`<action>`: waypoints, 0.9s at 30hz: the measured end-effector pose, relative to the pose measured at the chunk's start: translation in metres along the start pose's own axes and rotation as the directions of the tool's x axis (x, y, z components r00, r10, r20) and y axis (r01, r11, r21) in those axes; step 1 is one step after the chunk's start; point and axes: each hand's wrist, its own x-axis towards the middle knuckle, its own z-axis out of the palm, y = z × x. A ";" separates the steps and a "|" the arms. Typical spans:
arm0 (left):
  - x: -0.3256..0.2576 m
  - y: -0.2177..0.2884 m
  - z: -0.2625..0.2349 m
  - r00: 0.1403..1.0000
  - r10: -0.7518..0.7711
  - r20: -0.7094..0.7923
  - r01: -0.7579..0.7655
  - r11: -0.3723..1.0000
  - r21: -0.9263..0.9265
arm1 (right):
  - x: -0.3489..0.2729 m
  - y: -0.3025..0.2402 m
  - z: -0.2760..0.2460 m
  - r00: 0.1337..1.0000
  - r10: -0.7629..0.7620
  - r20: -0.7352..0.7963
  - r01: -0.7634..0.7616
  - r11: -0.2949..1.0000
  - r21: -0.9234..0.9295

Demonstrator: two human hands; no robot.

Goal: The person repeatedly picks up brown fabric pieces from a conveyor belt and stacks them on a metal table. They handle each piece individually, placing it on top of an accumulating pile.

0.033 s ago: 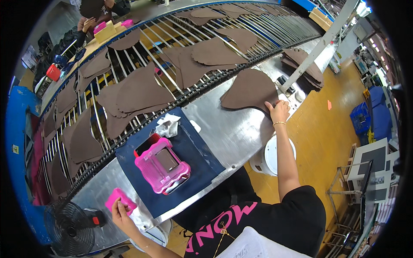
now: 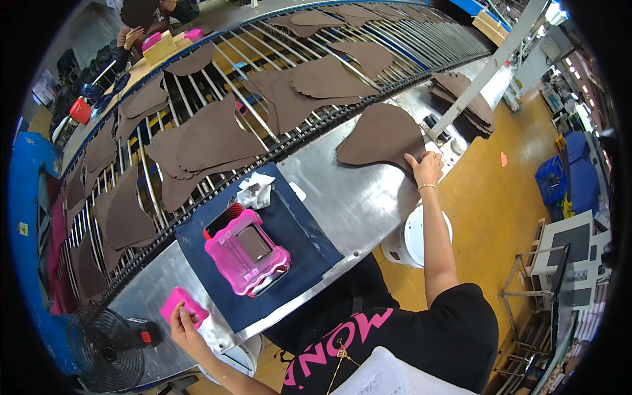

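My left hand (image 2: 184, 329) is closed around a bright pink block (image 2: 176, 296), perhaps a sponge, over the metal table near the fan. At the right end of the table, my right hand (image 2: 428, 170) grips the near right edge of some brown flat cut panels (image 2: 380, 135), which look like leather. Its thumb rests on top; the other fingertips are partly hidden. Between my hands a pink plastic tray (image 2: 227, 253) with a wavy rim lies on a dark blue mat (image 2: 306, 237). A brown patch or block (image 2: 255, 243) shows inside it.
Beyond the table runs a rod conveyor (image 2: 220, 79) carrying several brown panels. A black fan (image 2: 105, 349) stands at lower left. A crumpled white cloth (image 2: 255, 191) lies on the mat. Another panel stack (image 2: 467, 108) sits beside a slanted post (image 2: 487, 76). A white bucket (image 2: 428, 237) stands below.
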 end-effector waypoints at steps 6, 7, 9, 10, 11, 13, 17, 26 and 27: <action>-0.003 0.000 0.007 1.000 0.018 0.012 -0.018 1.000 -0.017 | 0.016 -0.004 -0.001 0.999 0.013 0.045 -0.014 0.999 0.032; -0.004 -0.001 0.009 1.000 0.016 0.012 -0.016 1.000 -0.014 | 0.020 -0.002 0.001 0.998 0.033 0.058 -0.036 0.998 0.050; -0.005 0.000 0.012 1.000 0.015 0.013 -0.014 1.000 -0.011 | 0.031 0.005 0.003 0.992 0.048 0.118 -0.060 0.993 0.102; -0.007 0.001 0.013 1.000 0.015 0.011 -0.015 1.000 -0.009 | 0.036 0.008 0.002 0.987 0.052 0.149 -0.072 0.989 0.129; -0.008 0.002 0.015 1.000 0.016 0.009 -0.016 1.000 -0.007 | 0.041 0.010 0.002 0.988 0.051 0.149 -0.071 0.989 0.133; -0.008 0.003 0.016 1.000 0.015 0.009 -0.015 1.000 -0.010 | 0.049 0.009 -0.009 0.960 -0.070 0.270 0.025 0.986 0.167; -0.010 0.006 0.012 1.000 0.026 0.004 -0.026 1.000 0.003 | 0.043 0.021 -0.011 0.935 -0.324 0.147 0.295 0.937 0.190; 0.014 0.058 0.029 0.988 0.155 -0.022 -0.152 0.983 0.105 | -0.016 -0.049 -0.108 0.821 -0.557 -0.123 0.481 0.560 0.674; 0.018 0.065 0.033 0.982 0.186 0.008 -0.186 0.979 0.077 | -0.025 -0.064 -0.118 0.788 -0.597 -0.150 0.472 0.431 0.769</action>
